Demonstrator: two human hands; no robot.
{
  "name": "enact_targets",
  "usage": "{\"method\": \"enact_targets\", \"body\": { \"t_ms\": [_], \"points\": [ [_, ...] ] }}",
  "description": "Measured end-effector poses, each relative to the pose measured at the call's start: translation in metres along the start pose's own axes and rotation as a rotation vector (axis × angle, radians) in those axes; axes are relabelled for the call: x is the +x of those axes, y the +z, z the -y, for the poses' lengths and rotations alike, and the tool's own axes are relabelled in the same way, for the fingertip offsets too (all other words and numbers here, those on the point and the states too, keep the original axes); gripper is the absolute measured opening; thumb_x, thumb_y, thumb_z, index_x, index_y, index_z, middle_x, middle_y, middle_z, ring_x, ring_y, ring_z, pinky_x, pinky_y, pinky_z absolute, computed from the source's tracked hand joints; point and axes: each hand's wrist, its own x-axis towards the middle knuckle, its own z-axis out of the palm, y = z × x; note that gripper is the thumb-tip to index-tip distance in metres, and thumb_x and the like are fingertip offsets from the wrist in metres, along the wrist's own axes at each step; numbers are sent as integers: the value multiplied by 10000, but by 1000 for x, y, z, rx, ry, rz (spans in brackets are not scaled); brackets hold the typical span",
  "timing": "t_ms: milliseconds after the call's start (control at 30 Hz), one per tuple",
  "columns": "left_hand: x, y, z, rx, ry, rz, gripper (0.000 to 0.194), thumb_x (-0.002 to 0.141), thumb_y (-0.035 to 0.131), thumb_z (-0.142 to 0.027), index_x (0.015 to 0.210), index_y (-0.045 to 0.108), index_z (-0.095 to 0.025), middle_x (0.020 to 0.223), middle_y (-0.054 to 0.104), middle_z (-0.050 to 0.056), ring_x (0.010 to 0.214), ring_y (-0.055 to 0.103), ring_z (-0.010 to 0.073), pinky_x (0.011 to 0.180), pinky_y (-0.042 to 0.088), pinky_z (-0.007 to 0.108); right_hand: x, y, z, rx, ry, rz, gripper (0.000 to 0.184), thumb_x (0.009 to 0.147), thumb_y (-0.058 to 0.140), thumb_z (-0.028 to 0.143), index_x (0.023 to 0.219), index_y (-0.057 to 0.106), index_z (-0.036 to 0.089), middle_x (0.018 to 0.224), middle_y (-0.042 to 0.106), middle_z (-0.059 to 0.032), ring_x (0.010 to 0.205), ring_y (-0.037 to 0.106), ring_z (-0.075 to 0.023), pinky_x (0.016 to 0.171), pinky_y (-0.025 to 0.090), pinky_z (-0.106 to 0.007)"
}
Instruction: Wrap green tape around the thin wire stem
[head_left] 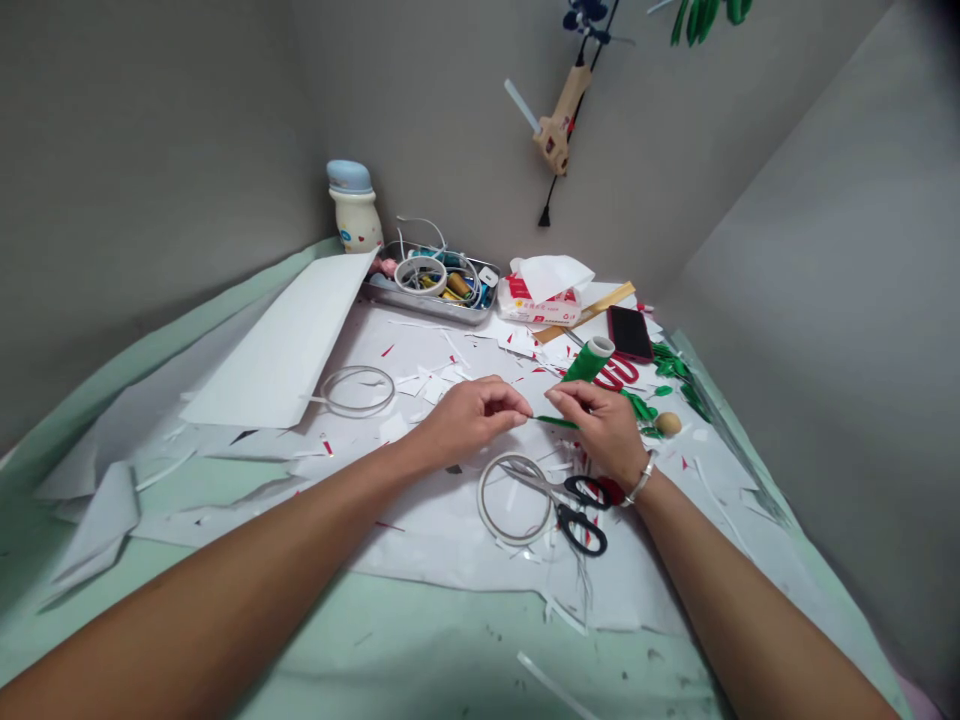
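Observation:
Over the paper-covered table, a thin green stem (553,421) stretches between my two hands. The fingertips of my left hand (480,415) pinch its left end. Its other end goes in under the closed fingers of my right hand (600,425), which wears a bracelet. Directly behind the right fingers a spool of green thread (585,362) tilts slightly; whether the hand touches it I cannot tell. Below the hands, black-handled scissors (574,500) rest with their blades across a roll of white tape (484,505).
Near the wall stand a metal tray (427,304) of thread and tape, a pack of tissues (536,300) and a blue-lidded bottle (354,210). A phone (630,333), red-handled scissors (619,374), green leaves (671,365) and a round bead (667,424) lie right. White sheets (277,350) cover the left.

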Motion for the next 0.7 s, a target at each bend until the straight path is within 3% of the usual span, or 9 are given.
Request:
{"method": "enact_targets", "body": {
  "t_ms": [100,200,267,367,467,567,700],
  "points": [
    [1,-2,0,-131,-108,-74,203,786,584,-303,903,649,-150,762,641,17,660,561,121,607,433,238,-4,5,5,-63,-103,135,172,852,547,256,844,710,200,812,715,-27,709,619,-152,664,465,-263],
    [3,-3,3,-31,-120,-205,187,783,581,-290,893,653,-156,815,659,31,714,578,137,660,450,261,-9,10,17,-136,-274,256,177,858,528,212,854,705,209,776,707,-24,707,594,-150,693,453,-272],
    [3,-3,7,131,-95,-262,147,788,560,-248,854,662,-165,843,655,36,753,581,148,700,452,277,-11,11,24,-182,-372,260,173,857,528,205,861,700,208,728,690,-24,669,557,-150,674,438,-278],
    [1,0,10,356,11,-227,155,793,515,-175,818,667,-170,853,628,40,797,573,161,732,442,289,-11,8,29,-223,-432,173,165,860,539,224,865,702,203,684,668,-27,636,523,-152,655,420,-285],
    [-2,2,8,446,111,-96,176,801,497,-154,842,667,-178,842,605,34,782,564,158,724,432,284,-7,4,24,-171,-350,80,176,877,532,249,866,702,204,715,678,-27,641,540,-145,664,428,-282],
    [-4,3,3,372,159,30,183,807,496,-143,861,666,-184,845,605,26,783,563,144,721,431,262,-2,0,13,-57,-177,-15,177,867,549,279,838,704,199,763,694,-26,673,581,-145,653,449,-266],
    [-2,2,-3,152,112,40,136,803,534,-186,838,665,-176,833,620,12,775,565,129,726,436,247,0,0,0,36,-1,48,183,844,577,312,832,709,185,778,709,-18,658,616,-141,609,462,-244]
  ]
}}
